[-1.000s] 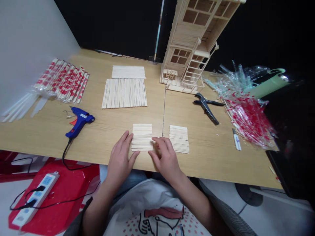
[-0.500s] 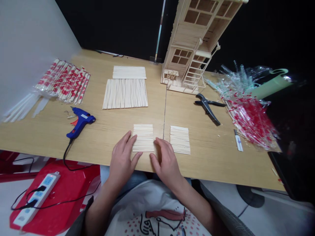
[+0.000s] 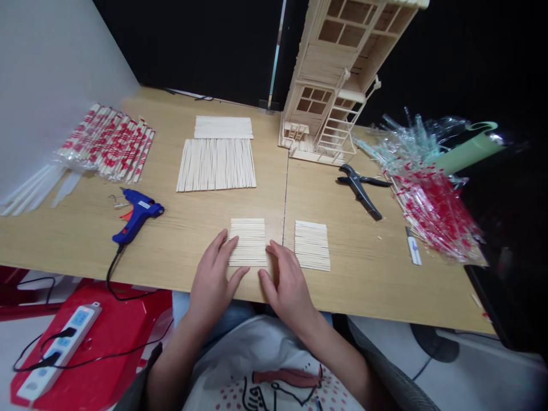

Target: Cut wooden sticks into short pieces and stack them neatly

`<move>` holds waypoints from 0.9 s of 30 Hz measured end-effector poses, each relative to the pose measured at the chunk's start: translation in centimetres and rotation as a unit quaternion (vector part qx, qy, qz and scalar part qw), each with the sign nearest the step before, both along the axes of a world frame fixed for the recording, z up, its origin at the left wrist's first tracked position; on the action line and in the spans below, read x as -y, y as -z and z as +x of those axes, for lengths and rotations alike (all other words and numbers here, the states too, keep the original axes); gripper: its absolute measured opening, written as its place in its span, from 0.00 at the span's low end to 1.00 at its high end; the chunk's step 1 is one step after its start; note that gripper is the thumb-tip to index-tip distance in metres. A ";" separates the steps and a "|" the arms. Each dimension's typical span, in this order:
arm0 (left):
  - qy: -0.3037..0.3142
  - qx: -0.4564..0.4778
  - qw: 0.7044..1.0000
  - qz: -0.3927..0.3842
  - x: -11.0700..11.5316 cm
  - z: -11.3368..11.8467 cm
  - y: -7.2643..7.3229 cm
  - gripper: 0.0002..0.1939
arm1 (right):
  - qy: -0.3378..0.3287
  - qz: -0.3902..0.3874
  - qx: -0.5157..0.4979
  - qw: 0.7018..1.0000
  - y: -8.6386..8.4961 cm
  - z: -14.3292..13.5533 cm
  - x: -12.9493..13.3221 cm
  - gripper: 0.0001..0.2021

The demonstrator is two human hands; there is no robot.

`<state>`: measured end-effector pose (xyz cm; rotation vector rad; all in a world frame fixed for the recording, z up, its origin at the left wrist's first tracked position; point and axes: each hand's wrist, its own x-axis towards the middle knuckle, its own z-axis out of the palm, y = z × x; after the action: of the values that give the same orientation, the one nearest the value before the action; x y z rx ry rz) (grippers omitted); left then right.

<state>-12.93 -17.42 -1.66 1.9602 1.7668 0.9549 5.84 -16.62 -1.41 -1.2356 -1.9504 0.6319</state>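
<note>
A small panel of thin wooden sticks [image 3: 248, 242], laid side by side, lies flat on the table in front of me. My left hand [image 3: 214, 268] rests at its left side, fingertips touching the edge, thumb and fingers apart. At the panel's right side is my right hand [image 3: 287, 277], thumb and index spread along the edge and lower corner. Neither hand grips anything. A second small stick panel [image 3: 312, 245] lies just right of my right hand. Farther back sit a larger stick panel [image 3: 216, 164] and a narrow one [image 3: 223, 127] above it.
A blue glue gun [image 3: 139, 214] lies left, corded toward a power strip [image 3: 60, 351] on a red stool [image 3: 115, 337]. A stick-built model house [image 3: 319, 108] stands behind. Black cutters [image 3: 361, 191], a glue tube [image 3: 413, 248] and wrapped sticks [image 3: 436, 205] lie right; packaged chopsticks [image 3: 109, 140] lie left.
The view has shifted very slightly. Both hands stay at the sides of the small stick panel with almost no movement.
</note>
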 end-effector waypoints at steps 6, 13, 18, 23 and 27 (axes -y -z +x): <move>-0.010 -0.002 1.000 0.018 0.3 -0.2 -0.2 0.28 | 0.000 0.002 0.005 1.000 0.0 0.0 0.0 0.30; -0.013 -0.014 1.000 0.025 0.3 -0.3 -0.3 0.29 | -0.002 0.010 0.013 1.000 0.2 -0.1 -0.2 0.30; -0.011 -0.024 0.999 0.034 0.4 -0.6 -0.3 0.28 | -0.003 0.009 0.017 1.000 0.1 -0.1 -0.2 0.29; -0.010 -0.034 0.999 0.039 0.5 -0.5 -0.2 0.28 | 0.013 -0.015 -0.012 1.000 0.1 -0.1 0.2 0.31; -0.014 -0.042 0.998 0.047 0.6 -0.4 -0.1 0.29 | 0.024 -0.102 -0.086 0.991 0.0 -0.6 0.5 0.37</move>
<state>-13.37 -18.05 -1.57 2.0670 1.8298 0.9939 5.20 -17.12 -1.43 -1.3002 -1.7415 0.9018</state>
